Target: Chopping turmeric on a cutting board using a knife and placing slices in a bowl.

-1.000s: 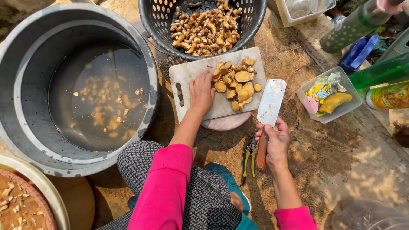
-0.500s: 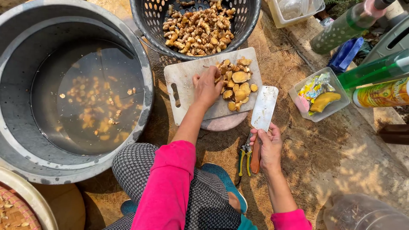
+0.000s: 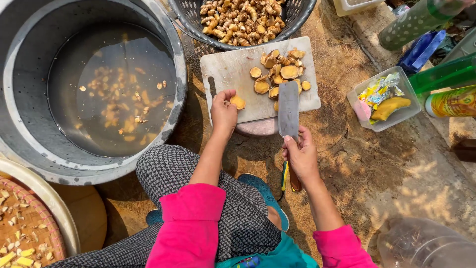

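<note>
- Right hand (image 3: 301, 158): fist wrapped round the wooden handle of a cleaver (image 3: 288, 110), index finger up near the blade heel. Broad flat blade lies over the near right part of the cutting board (image 3: 233, 69), tip towards the slice pile.
- Left hand (image 3: 223, 110): fingers curled, pinching one root slice (image 3: 238, 102) at the board's near left part.
- That slice looks like a thin, stiff, light disc with a wet cut face, likely slippery. Best pinched by the rim or pinned flat with fingertips, knuckles back from the edge.
- Cleaver looks blade-heavy; hold it high on the handle.
- Pile of cut slices (image 3: 280, 72) on the far right of the board, apart from the held one.
- Far: black basket (image 3: 184, 15) of whole knobbly roots.
- Left: grey tub (image 3: 20, 59) of water with pieces sunk in it.
</note>
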